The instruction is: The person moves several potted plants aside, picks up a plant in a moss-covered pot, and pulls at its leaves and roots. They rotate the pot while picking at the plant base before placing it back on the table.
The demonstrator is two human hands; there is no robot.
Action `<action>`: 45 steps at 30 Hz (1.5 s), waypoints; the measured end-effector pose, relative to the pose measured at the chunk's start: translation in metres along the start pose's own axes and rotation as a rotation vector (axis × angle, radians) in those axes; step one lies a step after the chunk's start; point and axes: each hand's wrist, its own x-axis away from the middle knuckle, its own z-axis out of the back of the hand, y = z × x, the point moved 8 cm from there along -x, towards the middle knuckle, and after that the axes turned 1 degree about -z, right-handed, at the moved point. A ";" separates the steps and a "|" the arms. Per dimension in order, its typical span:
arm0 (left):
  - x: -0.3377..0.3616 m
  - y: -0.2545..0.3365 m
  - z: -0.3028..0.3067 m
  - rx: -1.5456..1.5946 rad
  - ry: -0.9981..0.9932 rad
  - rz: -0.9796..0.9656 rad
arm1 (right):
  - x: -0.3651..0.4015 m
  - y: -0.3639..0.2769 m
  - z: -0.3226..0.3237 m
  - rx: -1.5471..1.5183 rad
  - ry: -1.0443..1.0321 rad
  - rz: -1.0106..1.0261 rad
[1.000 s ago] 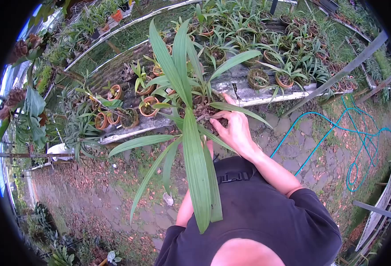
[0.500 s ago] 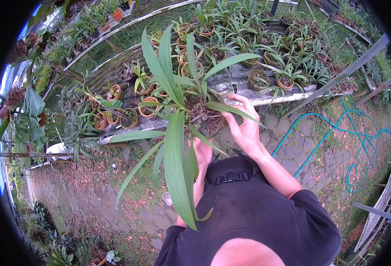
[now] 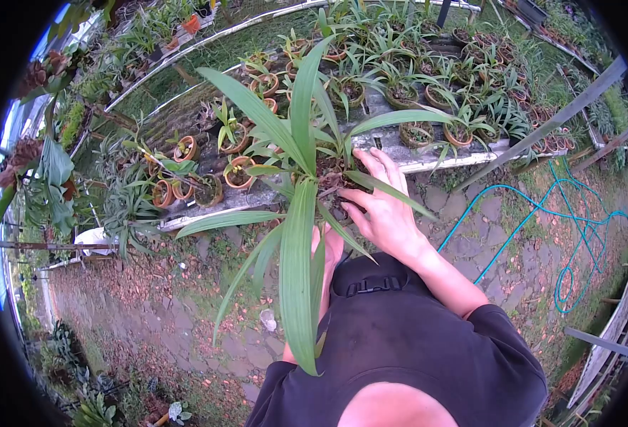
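A large plant with long, ribbed green leaves (image 3: pixel 299 263) is held up in front of my body. At its base is a brown, fibrous root mass (image 3: pixel 330 181); any pot around it is mostly hidden. My left hand (image 3: pixel 331 245) supports the plant from below, its fingers largely covered by leaves. From the right, my right hand (image 3: pixel 385 213) reaches onto the root mass. Its fingers are bent and apart, with the fingertips touching the brown material beside the stems. One narrow leaf crosses over this hand.
Behind the plant, a weathered bench (image 3: pixel 392 124) carries several small potted plants in clay pots (image 3: pixel 239 172). A teal hose (image 3: pixel 520 203) loops over the stone paving at right. A slanting grey pole (image 3: pixel 549 117) crosses the right side. A pale stone (image 3: pixel 267 320) lies on the ground.
The plant has turned and shifted slightly right, its upper leaves now pointing differently. My right hand has moved inward from beside the base, and its fingers now touch the root mass.
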 end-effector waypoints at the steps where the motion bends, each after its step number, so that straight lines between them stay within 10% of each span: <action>1: 0.002 -0.001 0.000 0.000 0.000 0.002 | -0.001 0.001 -0.006 0.030 -0.011 -0.012; 45: 0.023 -0.002 -0.004 -0.038 -0.007 0.040 | 0.004 0.014 -0.035 -0.069 -0.106 -0.087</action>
